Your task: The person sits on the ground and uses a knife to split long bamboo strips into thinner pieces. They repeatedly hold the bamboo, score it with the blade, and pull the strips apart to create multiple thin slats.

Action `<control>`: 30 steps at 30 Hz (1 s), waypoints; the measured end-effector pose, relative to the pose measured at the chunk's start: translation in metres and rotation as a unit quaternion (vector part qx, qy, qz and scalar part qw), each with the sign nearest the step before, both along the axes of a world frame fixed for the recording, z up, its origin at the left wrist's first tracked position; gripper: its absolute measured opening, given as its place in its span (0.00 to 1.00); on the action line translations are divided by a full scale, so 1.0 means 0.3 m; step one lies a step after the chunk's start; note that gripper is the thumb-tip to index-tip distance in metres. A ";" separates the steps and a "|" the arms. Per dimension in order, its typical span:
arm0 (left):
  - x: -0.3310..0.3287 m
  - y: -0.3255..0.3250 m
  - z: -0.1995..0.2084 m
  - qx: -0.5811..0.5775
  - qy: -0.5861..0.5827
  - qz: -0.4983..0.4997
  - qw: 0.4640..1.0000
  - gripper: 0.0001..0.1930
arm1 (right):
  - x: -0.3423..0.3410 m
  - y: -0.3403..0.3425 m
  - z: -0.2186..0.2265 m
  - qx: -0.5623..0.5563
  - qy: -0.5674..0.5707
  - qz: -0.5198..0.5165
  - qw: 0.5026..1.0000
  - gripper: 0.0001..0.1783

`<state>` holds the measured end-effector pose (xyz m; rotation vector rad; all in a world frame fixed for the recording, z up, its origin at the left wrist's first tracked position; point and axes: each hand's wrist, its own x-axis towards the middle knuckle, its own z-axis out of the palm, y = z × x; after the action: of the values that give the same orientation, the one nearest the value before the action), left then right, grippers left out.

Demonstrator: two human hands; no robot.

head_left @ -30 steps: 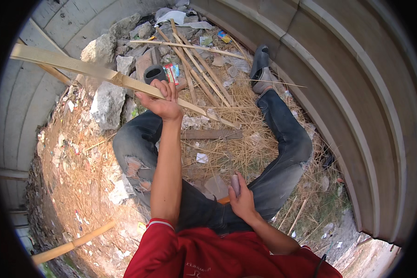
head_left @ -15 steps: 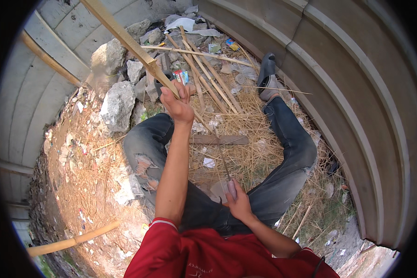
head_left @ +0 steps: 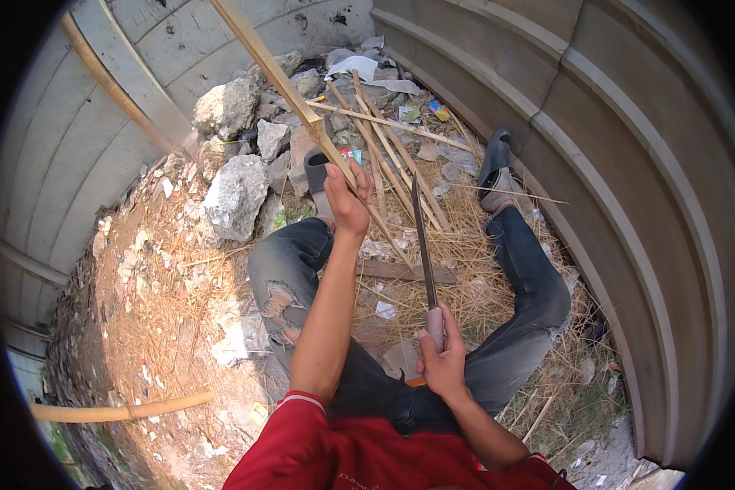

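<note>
My left hand [head_left: 348,200] grips a long split bamboo strip [head_left: 286,86] close to its lower end. The strip slants from the far left down between my knees, with a knobby joint above my fingers. In my right hand [head_left: 443,363], low in front of my lap, is the pale handle of a long-bladed knife [head_left: 424,245]. Its dark blade points away from me, just right of the strip's thin lower end and apart from it. Below that end, a flat piece of wood [head_left: 392,271] lies on the straw between my legs.
Several bamboo strips [head_left: 392,151] lie ahead between my feet. Pale rocks [head_left: 235,196] and litter sit at the left. A bamboo pole [head_left: 122,411] rests at lower left. Corrugated sheeting [head_left: 621,180] rises close on the right, and a grey panel wall [head_left: 41,163] on the left.
The knife has swung from a leftward slant near the strip's lower end to nearly straight ahead, its blade now clear of the strip. The whole view has shifted slightly.
</note>
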<state>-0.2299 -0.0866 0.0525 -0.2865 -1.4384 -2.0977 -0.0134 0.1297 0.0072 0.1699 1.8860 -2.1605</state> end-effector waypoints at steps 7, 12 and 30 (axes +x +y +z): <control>-0.013 -0.160 0.303 -0.154 -0.001 0.127 0.980 0.34 | -0.005 0.043 -0.019 -0.017 -0.010 0.004 1.000 0.36; -0.060 -0.307 0.653 -0.164 0.009 0.256 0.953 0.32 | 0.052 0.059 -0.083 -0.015 -0.039 0.002 0.999 0.37; 0.295 -0.292 1.104 -0.080 0.227 0.395 0.887 0.19 | 0.043 0.026 0.010 -0.072 -0.038 -0.048 0.996 0.13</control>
<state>-0.1414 -0.1742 0.3836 -0.1895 -1.1627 -1.1576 -0.0004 0.1376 0.0101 0.3145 1.7053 -2.3082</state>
